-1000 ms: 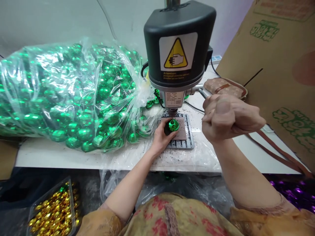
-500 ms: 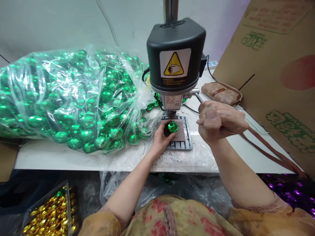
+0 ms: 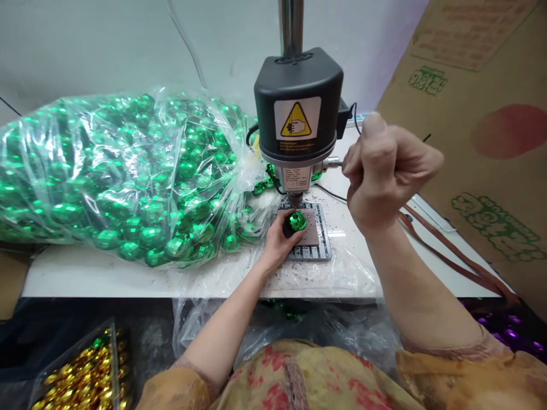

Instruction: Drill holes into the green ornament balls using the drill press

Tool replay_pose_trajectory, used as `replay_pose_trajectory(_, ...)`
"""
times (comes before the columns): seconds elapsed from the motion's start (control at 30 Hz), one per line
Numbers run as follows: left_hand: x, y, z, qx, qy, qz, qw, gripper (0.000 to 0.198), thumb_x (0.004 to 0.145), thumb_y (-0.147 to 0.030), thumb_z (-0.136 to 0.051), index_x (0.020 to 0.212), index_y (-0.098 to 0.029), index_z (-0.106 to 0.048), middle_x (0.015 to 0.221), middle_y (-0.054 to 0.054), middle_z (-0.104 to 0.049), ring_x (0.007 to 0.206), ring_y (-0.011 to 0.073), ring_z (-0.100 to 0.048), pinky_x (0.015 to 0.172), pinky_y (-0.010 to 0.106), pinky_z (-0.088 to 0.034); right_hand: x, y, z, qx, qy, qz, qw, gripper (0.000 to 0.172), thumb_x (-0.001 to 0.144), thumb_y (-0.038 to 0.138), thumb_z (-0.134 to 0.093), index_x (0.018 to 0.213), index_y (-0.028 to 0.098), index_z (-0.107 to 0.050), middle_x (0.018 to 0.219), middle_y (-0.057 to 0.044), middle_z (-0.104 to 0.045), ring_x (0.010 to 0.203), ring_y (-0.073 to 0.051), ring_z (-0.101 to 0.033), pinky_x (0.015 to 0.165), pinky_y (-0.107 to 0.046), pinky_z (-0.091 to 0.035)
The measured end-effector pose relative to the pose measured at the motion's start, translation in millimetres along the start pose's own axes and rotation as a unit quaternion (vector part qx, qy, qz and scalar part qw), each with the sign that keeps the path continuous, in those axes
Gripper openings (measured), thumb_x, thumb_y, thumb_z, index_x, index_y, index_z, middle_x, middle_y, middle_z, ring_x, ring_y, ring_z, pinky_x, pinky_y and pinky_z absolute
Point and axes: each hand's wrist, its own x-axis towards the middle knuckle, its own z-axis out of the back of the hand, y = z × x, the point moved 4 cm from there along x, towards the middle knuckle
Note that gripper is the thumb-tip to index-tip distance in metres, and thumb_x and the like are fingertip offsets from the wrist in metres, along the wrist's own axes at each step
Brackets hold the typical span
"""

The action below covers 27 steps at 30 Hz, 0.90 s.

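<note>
My left hand grips a shiny green faceted ball, thumb and fingers curled round its left side. The ball rests over a brownish pad on the slotted metal base, under the chuck of a small black drill press. A dark spot shows on top of the ball. My right hand, raised beside the machine, is closed round the feed lever; most of the lever is hidden in the fist.
A big clear bag of green balls fills the table's left side. Cardboard stands at right, near a brown strap. Dark shavings litter the white table. Gold balls sit in a container lower left; purple ones lie lower right.
My right hand has risen with the lever, now covering the patterned pouch behind it. My left hand keeps the ball on the pad. The view has shifted slightly.
</note>
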Motion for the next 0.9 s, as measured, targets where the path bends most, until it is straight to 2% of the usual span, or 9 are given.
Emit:
replay_pose_trajectory(0.23,0.1,-0.1,-0.4,-0.003,-0.003,0.001,1.0,0.051,0.082,-0.026,-0.078,0.129,-0.022,-0.057,0.123,0.007,-0.07,0.114,0.0241,-0.068,0.099,0.039,-0.055,-26.9,0.9,12.4,-0.016,0.017,0.086,0.996,0.054,0.093,0.022,-0.058,0.045,0.018,-0.031,0.041,0.007,-0.031,0.036,-0.005,-0.033,0.04,-0.027,-0.021)
replay_pose_trajectory(0.43,0.3,-2.3,0.6,-0.002,0.0,0.0,1.0,0.05,0.082,-0.026,-0.077,0.128,-0.022,-0.057,0.122,0.007,-0.07,0.113,0.0245,-0.067,0.099,0.039,-0.055,-40.9,-9.5,22.5,0.004,0.059,0.153,0.986,0.047,0.084,0.011,-0.06,0.048,0.019,-0.031,0.04,0.008,-0.035,0.033,-0.006,-0.034,0.037,-0.027,-0.027)
replay_pose_trajectory(0.6,-0.4,-5.4,2.0,-0.004,-0.002,-0.004,1.0,0.05,0.083,-0.026,-0.077,0.128,-0.023,-0.056,0.123,0.007,-0.07,0.114,0.0242,-0.067,0.099,0.039,-0.055,-48.9,-12.0,27.2,0.018,0.077,0.173,0.982,0.043,0.083,0.01,-0.06,0.05,0.019,-0.033,0.041,0.008,-0.036,0.033,-0.005,-0.033,0.037,-0.026,-0.028)
replay_pose_trajectory(0.67,-0.5,-4.4,1.4,-0.003,-0.001,0.002,1.0,0.05,0.083,-0.026,-0.077,0.128,-0.023,-0.056,0.124,0.008,-0.069,0.115,0.0245,-0.067,0.1,0.039,-0.055,-45.4,-7.8,24.1,0.023,0.078,0.159,0.984,0.045,0.086,0.012,-0.059,0.05,0.018,-0.033,0.041,0.007,-0.035,0.034,-0.005,-0.034,0.038,-0.026,-0.026)
replay_pose_trajectory(0.73,-0.5,-2.0,0.5,-0.002,-0.008,0.014,1.0,0.051,0.082,-0.027,-0.078,0.128,-0.023,-0.056,0.124,0.008,-0.069,0.115,0.0246,-0.067,0.1,0.04,-0.055,-34.2,-2.9,18.2,0.017,0.057,0.106,0.993,0.049,0.09,0.017,-0.059,0.048,0.018,-0.035,0.042,0.007,-0.034,0.035,-0.004,-0.033,0.038,-0.027,-0.023)
replay_pose_trajectory(0.83,-2.1,-1.5,0.4,0.004,-0.04,0.017,0.999,0.053,0.079,-0.028,-0.08,0.126,-0.022,-0.056,0.123,0.008,-0.068,0.114,0.0246,-0.067,0.1,0.041,-0.055,-8.6,2.9,5.4,0.002,0.016,0.001,1.0,0.05,0.092,0.029,-0.064,0.047,0.019,-0.046,0.042,0.007,-0.037,0.036,-0.004,-0.032,0.04,-0.028,-0.022)
replay_pose_trajectory(0.9,-7.7,-7.3,3.4,0.038,-0.077,0.0,0.996,0.049,0.079,-0.029,-0.08,0.122,-0.022,-0.057,0.117,0.008,-0.068,0.11,0.0245,-0.068,0.097,0.041,-0.056,7.1,5.8,-3.3,0.01,0.016,-0.031,0.999,0.049,0.091,0.034,-0.067,0.048,0.018,-0.049,0.042,0.007,-0.04,0.037,-0.003,-0.032,0.043,-0.027,-0.024)
